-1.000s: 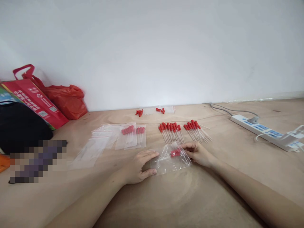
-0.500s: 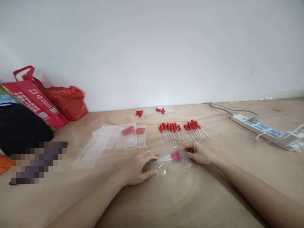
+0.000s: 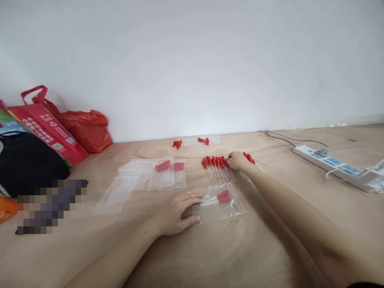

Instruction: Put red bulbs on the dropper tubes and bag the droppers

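A clear zip bag [image 3: 220, 214] lies flat on the table, holding a few droppers with red rubber bulbs [image 3: 224, 197]. My left hand [image 3: 180, 214] rests at the bag's left edge, fingers stretched out over it and thumb spread apart below. Farther back, my right hand [image 3: 238, 161] reaches to the right end of a fanned group of red-bulbed droppers [image 3: 214, 162]. Its fingertips are closed at the bulb of the outermost dropper [image 3: 227, 163]. A second dropper group [image 3: 249, 157] is mostly hidden behind this hand and forearm.
Left of the hands lie filled dropper bags [image 3: 165, 176] and flat bags [image 3: 115, 196]. Near the wall are loose red bulbs [image 3: 177, 144] and another clear bag [image 3: 214, 139]. A power strip [image 3: 327, 162] with cables stands right; shopping bags [image 3: 87, 130] and a black bag [image 3: 30, 164] sit left.
My right hand has left the right edge of the zip bag and moved up and away to the dropper group. My left hand stays on the bag.
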